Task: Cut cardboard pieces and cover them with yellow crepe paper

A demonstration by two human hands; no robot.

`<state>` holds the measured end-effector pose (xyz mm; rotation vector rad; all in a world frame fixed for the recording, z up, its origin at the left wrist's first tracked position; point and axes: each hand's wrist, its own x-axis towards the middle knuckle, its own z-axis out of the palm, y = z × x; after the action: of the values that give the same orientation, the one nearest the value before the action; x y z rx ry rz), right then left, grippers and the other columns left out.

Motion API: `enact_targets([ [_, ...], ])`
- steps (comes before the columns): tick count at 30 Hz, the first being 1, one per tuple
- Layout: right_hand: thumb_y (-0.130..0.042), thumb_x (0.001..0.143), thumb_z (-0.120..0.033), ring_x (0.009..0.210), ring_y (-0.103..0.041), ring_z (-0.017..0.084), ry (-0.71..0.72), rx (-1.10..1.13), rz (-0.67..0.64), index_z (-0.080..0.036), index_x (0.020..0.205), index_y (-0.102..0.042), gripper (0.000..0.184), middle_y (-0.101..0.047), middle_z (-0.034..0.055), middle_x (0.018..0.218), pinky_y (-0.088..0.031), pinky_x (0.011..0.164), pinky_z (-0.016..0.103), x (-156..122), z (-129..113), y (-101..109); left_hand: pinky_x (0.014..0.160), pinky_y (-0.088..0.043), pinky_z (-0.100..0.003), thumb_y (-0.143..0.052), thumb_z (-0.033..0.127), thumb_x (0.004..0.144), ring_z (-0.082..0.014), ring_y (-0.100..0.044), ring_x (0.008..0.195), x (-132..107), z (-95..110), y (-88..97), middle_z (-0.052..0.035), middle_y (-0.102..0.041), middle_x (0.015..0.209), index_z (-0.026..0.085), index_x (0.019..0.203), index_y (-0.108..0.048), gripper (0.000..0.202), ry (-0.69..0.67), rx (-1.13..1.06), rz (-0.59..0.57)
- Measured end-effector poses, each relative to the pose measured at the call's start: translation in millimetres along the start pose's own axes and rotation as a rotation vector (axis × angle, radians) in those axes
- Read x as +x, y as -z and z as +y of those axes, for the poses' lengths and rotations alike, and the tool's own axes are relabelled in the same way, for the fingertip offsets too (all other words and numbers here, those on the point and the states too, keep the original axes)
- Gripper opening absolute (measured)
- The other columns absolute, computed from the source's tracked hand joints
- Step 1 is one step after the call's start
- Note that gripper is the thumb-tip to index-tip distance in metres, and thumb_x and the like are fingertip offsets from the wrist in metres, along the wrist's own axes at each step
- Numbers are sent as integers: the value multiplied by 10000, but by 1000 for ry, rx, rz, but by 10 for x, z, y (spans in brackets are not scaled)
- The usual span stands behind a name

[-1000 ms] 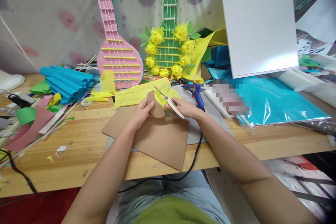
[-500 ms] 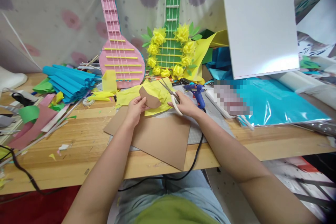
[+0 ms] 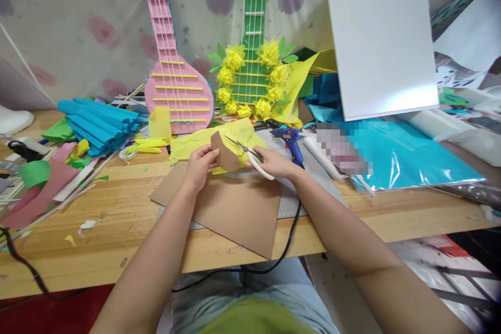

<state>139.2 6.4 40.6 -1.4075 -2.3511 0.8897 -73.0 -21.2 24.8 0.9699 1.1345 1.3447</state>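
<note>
My left hand (image 3: 202,165) pinches the edge of a small curved piece of brown cardboard (image 3: 227,155). In my right hand (image 3: 273,162) is a pair of white-handled scissors (image 3: 260,168), its blades pointing left across the cardboard piece; I cannot tell whether they touch it. Beneath both hands lies a crumpled sheet of yellow crepe paper (image 3: 188,146). Closer to me, a larger sheet of brown cardboard (image 3: 238,214) rests on a grey cutting mat (image 3: 291,207).
Behind my hands stand a pink paper guitar (image 3: 182,91) and a green one (image 3: 250,75) with yellow flowers. A blue glue gun (image 3: 291,143) lies right, its black cord (image 3: 291,242) trailing over the table edge. Blue crepe paper (image 3: 99,122) and scraps lie left; a white board (image 3: 383,52) stands right.
The scissors have turned from pointing up and left to lying flatter, with their blades now over the cardboard piece. My left hand has tilted that piece more upright.
</note>
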Motion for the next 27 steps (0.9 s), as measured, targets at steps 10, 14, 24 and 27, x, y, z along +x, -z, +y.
enact_targets([
  [10, -530, 729, -554, 536, -450, 94, 73, 262, -222, -169, 772, -470, 392, -498, -20, 607, -331, 509, 226, -70, -85, 22, 588, -523, -261, -747, 378, 563, -131, -609, 589, -37, 37, -63, -15, -657, 677, 142, 781, -642, 338, 44, -18, -73],
  [14, -513, 733, -571, 514, -429, 92, 99, 301, -262, -176, 735, -457, 399, -469, -30, 572, -320, 495, 233, -63, -58, 29, 596, -527, -278, -750, 382, 558, -147, -619, 596, -41, 42, -70, -29, -661, 676, 135, 768, -635, 344, 66, -14, -96],
  [24, -485, 725, -602, 486, -374, 76, 81, 294, -260, -175, 695, -442, 430, -436, -42, 554, -261, 473, 234, -63, -76, 42, 602, -531, -260, -756, 370, 549, -145, -637, 618, -31, 0, -80, -30, -676, 691, 134, 760, -625, 342, 101, -39, -83],
  [27, -487, 721, -608, 488, -376, 77, 73, 309, -250, -170, 703, -463, 439, -429, -44, 551, -264, 479, 235, -54, -67, 23, 611, -531, -268, -752, 365, 561, -146, -637, 614, -42, 1, -94, -32, -669, 674, 128, 759, -614, 338, 111, -42, -80],
])
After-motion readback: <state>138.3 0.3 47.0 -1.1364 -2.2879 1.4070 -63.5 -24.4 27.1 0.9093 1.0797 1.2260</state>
